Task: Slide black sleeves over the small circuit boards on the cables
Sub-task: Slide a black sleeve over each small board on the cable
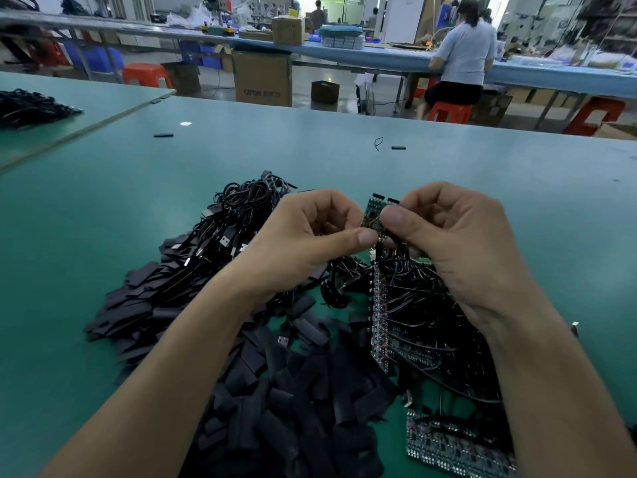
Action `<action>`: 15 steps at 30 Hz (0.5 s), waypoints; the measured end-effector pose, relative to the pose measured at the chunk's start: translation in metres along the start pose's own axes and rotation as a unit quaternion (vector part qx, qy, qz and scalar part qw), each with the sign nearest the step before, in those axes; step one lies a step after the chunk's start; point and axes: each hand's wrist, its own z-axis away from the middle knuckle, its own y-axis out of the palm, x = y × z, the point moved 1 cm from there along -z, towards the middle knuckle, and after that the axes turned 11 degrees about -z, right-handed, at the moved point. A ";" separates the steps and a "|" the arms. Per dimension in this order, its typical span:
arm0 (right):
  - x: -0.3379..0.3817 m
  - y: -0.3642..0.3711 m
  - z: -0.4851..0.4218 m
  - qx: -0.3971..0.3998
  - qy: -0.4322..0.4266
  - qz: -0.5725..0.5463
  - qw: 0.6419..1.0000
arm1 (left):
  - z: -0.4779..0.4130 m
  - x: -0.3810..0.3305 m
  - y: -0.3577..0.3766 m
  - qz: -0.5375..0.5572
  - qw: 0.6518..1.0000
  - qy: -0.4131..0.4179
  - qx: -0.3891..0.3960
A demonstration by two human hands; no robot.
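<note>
Two hands over the middle of the desk (103, 208): left hand (310, 232), right hand (458, 243). Two small circuit boards (373, 212) pinched between them, side by side. One heap of black sleeves (296, 384) toward the near edge, far too many to count. Two loose sleeves (398, 147) toward the far edge, well apart. One tangled heap of cables (241, 208) left of the middle, beyond counting; one more cable pile (31, 106) on the neighbouring desk at the left. Two long strips of boards (379, 322) toward the near right corner. One curl of wire (378, 143) just beside a loose sleeve. At least three red stools (146, 75) beyond the far edge.
</note>
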 end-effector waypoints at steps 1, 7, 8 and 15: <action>-0.001 0.001 0.000 0.009 0.003 -0.002 1.000 | 0.001 0.000 -0.001 -0.001 1.000 -0.003 0.004; -0.010 0.007 0.002 0.062 0.033 0.022 0.997 | 0.001 0.000 -0.002 0.041 0.999 -0.009 -0.006; -0.010 0.008 0.003 0.069 0.037 0.019 0.997 | 0.001 0.000 -0.001 0.048 0.999 -0.009 -0.007; -0.009 0.010 0.004 0.103 0.062 -0.043 0.992 | -0.001 0.008 0.001 0.118 0.993 -0.025 -0.001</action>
